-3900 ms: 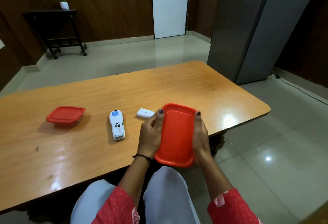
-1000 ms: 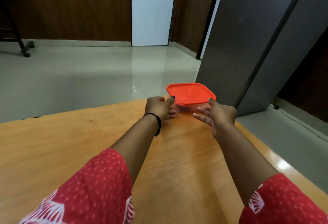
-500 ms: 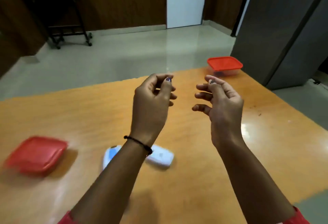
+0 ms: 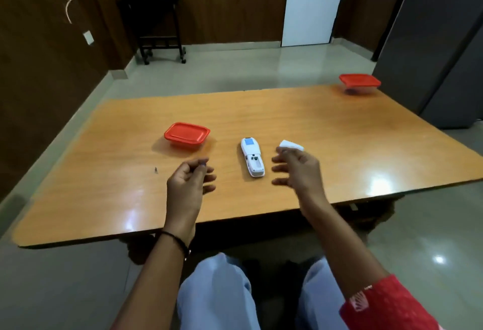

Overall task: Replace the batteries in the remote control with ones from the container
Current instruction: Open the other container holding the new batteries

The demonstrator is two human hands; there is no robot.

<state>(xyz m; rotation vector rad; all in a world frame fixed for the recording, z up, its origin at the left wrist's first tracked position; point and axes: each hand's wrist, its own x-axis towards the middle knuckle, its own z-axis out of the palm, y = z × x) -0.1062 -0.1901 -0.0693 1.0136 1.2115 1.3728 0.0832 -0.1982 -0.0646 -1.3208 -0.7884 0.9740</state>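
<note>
Our right hand [image 4: 298, 170] has its fingers spread, our left hand [image 4: 187, 180] curls, maybe pinching, we cannot tell, both back from the far red box [image 4: 359, 81] beside the open remote [image 4: 252, 157] on the table [image 4: 339, 131], ready for new batteries

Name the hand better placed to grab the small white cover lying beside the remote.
Right: the right hand hovers next to the small white cover, fingers loose; the left hand sits beyond the white remote control.

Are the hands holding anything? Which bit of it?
Can't tell for sure. The left hand has thumb and fingertip pinched together, but anything between is too blurred. The right hand has spread fingers, nothing seen in it.
</note>
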